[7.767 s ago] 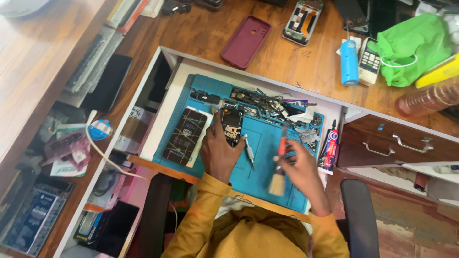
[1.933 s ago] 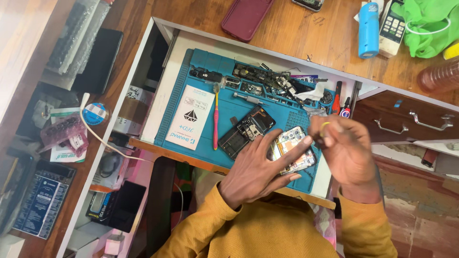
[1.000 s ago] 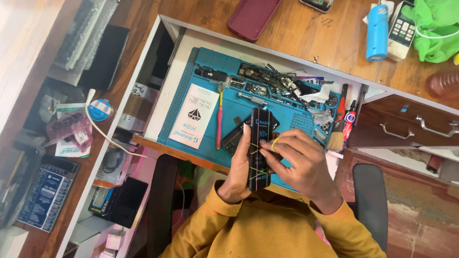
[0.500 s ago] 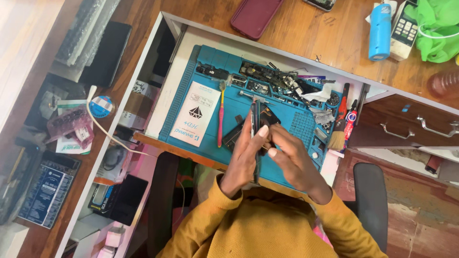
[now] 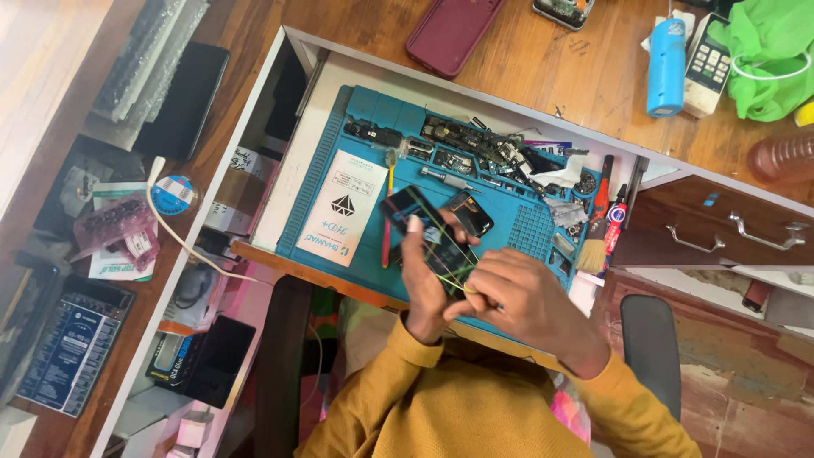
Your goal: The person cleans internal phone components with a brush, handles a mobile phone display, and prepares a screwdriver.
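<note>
My left hand (image 5: pixel 424 284) holds a black phone (image 5: pixel 421 222) tilted above the blue work mat (image 5: pixel 530 231), fingers wrapped on its near edge. Thin yellow rubber bands (image 5: pixel 447 263) cross the phone's screen. My right hand (image 5: pixel 521 305) pinches those bands at the phone's lower right corner. A second dark phone part (image 5: pixel 469 212) lies on the mat just behind the phone.
A white leaflet (image 5: pixel 343 208) and a pink-handled tool (image 5: pixel 388 203) lie on the mat's left. Small parts fill the mat's back trays (image 5: pixel 475 144). A brush (image 5: pixel 592 250) and red pens (image 5: pixel 612 216) sit at the right. Brown drawers (image 5: pixel 721 233), blue bottle (image 5: pixel 666 55), maroon case (image 5: pixel 449 34).
The phone has turned from upright on edge to tilted with its screen showing. My right hand has moved down and right, pulling the rubber bands over the phone's corner.
</note>
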